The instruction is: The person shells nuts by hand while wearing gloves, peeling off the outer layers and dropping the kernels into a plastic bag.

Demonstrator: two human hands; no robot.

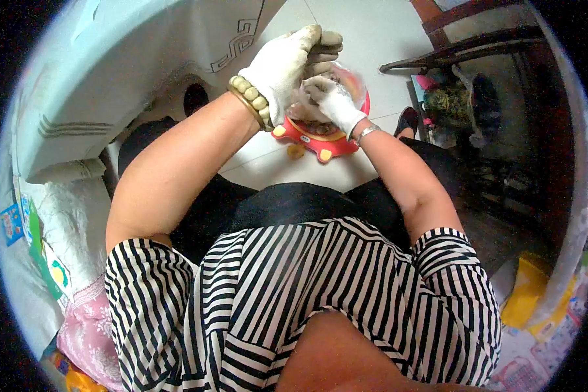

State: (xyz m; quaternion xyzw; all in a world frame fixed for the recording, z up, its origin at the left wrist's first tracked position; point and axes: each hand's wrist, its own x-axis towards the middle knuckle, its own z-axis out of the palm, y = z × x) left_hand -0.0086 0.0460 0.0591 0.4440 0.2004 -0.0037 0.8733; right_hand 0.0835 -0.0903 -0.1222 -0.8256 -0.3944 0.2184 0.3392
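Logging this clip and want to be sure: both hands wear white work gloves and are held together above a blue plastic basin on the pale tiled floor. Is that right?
Not quite. The head view shows the round plastic basin is red with yellow feet, not blue. The rest holds: the white-gloved left hand and white-gloved right hand meet above it, over the pale tiled floor.
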